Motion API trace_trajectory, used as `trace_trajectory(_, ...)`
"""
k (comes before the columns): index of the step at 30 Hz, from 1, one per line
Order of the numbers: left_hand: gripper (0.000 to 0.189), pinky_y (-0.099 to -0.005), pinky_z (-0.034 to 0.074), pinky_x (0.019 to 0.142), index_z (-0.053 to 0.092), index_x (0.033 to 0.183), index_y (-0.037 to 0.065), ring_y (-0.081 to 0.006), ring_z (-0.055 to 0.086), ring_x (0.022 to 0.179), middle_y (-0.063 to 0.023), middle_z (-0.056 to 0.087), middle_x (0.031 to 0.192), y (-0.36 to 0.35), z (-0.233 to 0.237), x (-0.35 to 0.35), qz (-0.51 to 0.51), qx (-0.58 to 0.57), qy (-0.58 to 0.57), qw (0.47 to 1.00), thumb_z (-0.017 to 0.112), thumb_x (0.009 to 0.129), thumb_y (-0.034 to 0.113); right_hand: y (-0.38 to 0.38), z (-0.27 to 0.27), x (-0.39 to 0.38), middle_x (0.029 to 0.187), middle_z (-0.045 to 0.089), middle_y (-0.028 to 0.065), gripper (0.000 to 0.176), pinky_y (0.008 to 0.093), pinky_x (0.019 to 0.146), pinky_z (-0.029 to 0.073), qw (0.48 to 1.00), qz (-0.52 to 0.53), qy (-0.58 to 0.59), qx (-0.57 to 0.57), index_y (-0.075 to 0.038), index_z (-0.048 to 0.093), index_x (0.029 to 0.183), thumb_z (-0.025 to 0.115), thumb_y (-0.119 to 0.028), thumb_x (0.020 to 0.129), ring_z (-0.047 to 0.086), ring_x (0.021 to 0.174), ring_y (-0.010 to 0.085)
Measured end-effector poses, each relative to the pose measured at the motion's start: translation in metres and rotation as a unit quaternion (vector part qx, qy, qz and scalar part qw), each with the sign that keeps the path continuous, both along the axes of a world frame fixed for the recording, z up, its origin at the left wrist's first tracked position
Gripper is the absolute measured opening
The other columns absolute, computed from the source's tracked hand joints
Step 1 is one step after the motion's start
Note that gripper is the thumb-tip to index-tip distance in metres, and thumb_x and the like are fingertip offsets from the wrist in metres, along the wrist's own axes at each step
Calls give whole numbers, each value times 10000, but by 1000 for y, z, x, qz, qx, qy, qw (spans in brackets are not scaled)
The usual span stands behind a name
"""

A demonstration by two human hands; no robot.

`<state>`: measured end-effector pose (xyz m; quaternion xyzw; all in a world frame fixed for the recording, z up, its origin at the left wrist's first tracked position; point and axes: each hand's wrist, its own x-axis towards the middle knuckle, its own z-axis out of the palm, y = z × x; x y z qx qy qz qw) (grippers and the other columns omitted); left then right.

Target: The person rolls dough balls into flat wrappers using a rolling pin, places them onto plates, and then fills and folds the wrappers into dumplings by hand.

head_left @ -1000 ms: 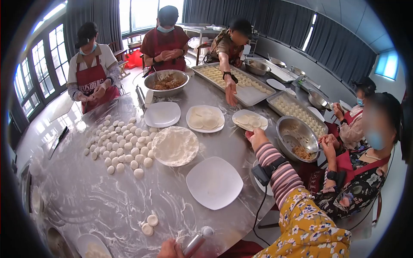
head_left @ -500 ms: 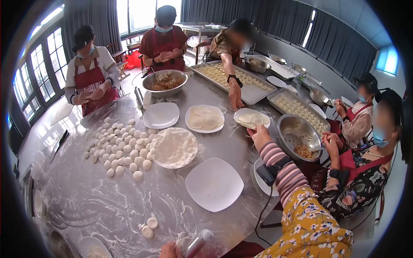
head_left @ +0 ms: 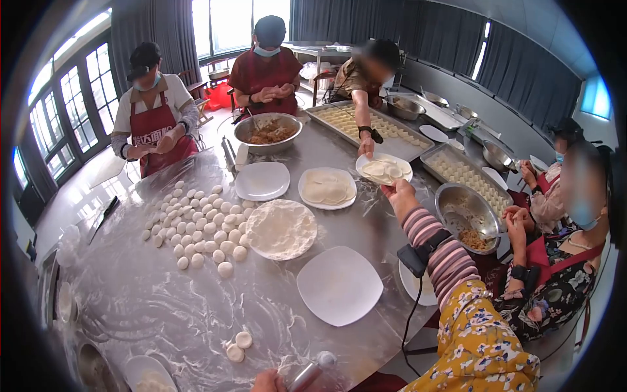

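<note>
My right hand [head_left: 400,193] grips the near edge of a white plate [head_left: 409,171] stacked with thin round dough wrappers [head_left: 383,168]. A co-worker's hand [head_left: 366,147] touches the far edge of this plate. At the bottom edge, my left hand [head_left: 269,381] is curled at the lower end of a metal rolling pin [head_left: 307,377] with a pale handle; part of the hand is cut off. Two flattened dough pieces [head_left: 240,346] lie on the floured table just beyond it. A bare white square plate [head_left: 339,286] lies between my hands.
Several dough balls [head_left: 202,222] cover the left middle, beside a heaped plate of flour [head_left: 281,228]. Another plate of wrappers [head_left: 328,188] and a filling bowl [head_left: 268,132] stand farther back. Trays of dumplings [head_left: 385,130] line the far right. A knife [head_left: 103,217] lies left. Co-workers surround the table.
The co-worker's hand has risen from the table to the far edge of the wrapper plate. My right hand still holds the plate, slightly farther out. The whole view has shifted slightly.
</note>
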<state>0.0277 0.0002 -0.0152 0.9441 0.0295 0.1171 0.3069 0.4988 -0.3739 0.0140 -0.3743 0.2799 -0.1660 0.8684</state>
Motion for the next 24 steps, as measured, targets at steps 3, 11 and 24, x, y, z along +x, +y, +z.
trace_trajectory(3,193,-449,465,657,592,1009,-8,-396,573,761,-216,594,859,0,4,2,-1,-5,4,1000,537,855,95,4,3,5,1036,554,167,389,416,736,546,1000,-29,1,12,-11,494,1116,413,87,749,593,877,314)
trace_trajectory(11,217,-436,480,698,596,1029,-21,-398,585,807,-225,609,908,2,-3,2,-6,-2,-6,1000,537,856,95,21,35,-29,974,580,186,285,402,746,545,994,93,-56,-13,11,459,1097,422,60,819,610,867,298)
trace_trajectory(24,111,-425,479,688,593,892,32,-359,594,784,-165,616,826,5,-4,10,26,-45,-116,992,585,782,47,117,50,-331,1065,603,88,333,313,850,489,726,591,-171,-309,3,508,1198,546,-115,889,588,970,162)
